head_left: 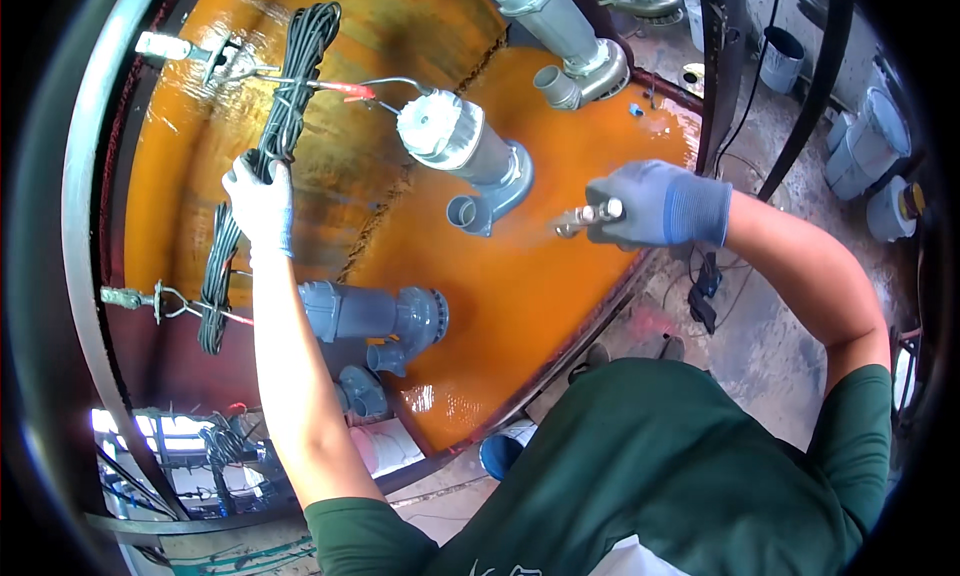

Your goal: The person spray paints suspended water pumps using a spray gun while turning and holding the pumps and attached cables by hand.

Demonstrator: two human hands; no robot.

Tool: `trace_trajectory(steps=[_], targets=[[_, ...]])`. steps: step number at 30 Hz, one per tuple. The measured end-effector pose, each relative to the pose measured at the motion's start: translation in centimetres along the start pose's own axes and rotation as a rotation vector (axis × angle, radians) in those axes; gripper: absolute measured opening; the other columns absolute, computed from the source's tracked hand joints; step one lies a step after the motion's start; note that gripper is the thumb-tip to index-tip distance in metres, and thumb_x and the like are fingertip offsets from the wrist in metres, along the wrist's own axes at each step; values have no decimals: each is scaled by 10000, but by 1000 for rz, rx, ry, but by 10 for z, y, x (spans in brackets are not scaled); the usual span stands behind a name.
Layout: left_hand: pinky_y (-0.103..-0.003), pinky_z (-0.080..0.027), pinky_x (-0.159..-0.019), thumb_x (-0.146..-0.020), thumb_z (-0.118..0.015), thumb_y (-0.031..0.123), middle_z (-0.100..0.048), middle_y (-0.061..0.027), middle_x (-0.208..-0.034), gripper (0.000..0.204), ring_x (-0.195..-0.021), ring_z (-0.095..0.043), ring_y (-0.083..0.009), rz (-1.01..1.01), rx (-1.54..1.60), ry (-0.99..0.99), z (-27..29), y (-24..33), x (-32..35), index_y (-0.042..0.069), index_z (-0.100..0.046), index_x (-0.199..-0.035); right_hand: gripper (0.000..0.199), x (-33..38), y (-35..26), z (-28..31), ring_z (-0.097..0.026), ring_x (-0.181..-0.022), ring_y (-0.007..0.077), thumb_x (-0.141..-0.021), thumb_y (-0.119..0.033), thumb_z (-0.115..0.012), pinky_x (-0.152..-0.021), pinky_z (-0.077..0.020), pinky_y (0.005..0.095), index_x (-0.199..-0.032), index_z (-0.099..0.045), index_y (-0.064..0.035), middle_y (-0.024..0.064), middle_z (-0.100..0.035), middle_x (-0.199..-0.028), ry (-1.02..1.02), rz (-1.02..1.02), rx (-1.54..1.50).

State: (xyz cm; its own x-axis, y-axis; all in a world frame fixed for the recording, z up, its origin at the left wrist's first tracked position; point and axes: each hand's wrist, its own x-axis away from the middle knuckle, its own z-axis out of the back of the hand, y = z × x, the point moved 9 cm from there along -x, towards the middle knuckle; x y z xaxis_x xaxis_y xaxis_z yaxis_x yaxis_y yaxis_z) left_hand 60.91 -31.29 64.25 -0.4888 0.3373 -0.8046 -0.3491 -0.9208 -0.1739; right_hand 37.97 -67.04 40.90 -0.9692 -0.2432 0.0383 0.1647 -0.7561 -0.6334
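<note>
L hand (260,198) holds cable bundle (291,94); grey bkt (780,79) at R, contents unclear.

Grey, cylindrical metal pump (480,161): smooth, glossy. Black, looped, plastic-sheathed cable bundle (298,81): smooth, slight sheen. Silver, short-nozzled metal spray gun (596,215): shiny. Blue-grey, ribbed-cuff cloth right-hand glove (660,206): matt. Orange, broad sheet (530,326): glossy, rough at dark seam (398,184).

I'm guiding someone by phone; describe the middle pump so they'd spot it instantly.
Find the big orange surface. Against it, between the left hand and right hand, is a gray pump with a bright, pale top. Only this pump appears between them.
</note>
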Motion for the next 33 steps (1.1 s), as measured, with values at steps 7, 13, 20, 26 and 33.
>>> trace_trajectory(steps=[7,13,20,26,33], targets=[[-499,-554,-982,-903,-726,320,-599,-265,-1270,532,-1106,-669,-448,-24,-66,-124,-27,-10,-16,113,-660,-1389,350,13,28,-12,-704,-906,410,-954,-420,-720,-817,-537,536,-1017,-645,-84,187,-710,-887,246,-57,-272],[-503,-556,-977,-901,-704,284,-588,-262,-1295,534,-1123,-664,-445,-31,-77,-128,-26,0,-14,101,-640,-1399,326,55,44,-73,-701,-870,420,-939,-395,-736,-791,-527,536,-1022,-646,-93,188,-700,-865,20,-26,-196],[-523,-527,-959,-935,-650,255,-648,-233,-1199,461,-1097,-654,-453,-57,-73,-98,-20,8,-5,44,-628,-1344,300,95,87,-28,-700,-878,436,-939,-286,-763,-772,-525,529,-1085,-654,-48,218,-700,-894,444,-271,-328],[-533,-517,-923,-949,-634,253,-637,-251,-1187,438,-1049,-632,-455,-90,-145,21,-17,14,5,44,-629,-1334,324,82,43,-14,-702,-878,422,-930,-315,-779,-767,-530,519,-1063,-616,-68,208,-684,-868,377,-114,-145],[-529,-518,-900,-953,-610,231,-613,-252,-1185,447,-1050,-623,-438,-109,-195,24,-18,15,7,33,-592,-1354,266,64,46,7,-740,-796,361,-952,-315,-747,-743,-563,460,-1006,-655,-70,151,-732,-805,483,-249,-326]])
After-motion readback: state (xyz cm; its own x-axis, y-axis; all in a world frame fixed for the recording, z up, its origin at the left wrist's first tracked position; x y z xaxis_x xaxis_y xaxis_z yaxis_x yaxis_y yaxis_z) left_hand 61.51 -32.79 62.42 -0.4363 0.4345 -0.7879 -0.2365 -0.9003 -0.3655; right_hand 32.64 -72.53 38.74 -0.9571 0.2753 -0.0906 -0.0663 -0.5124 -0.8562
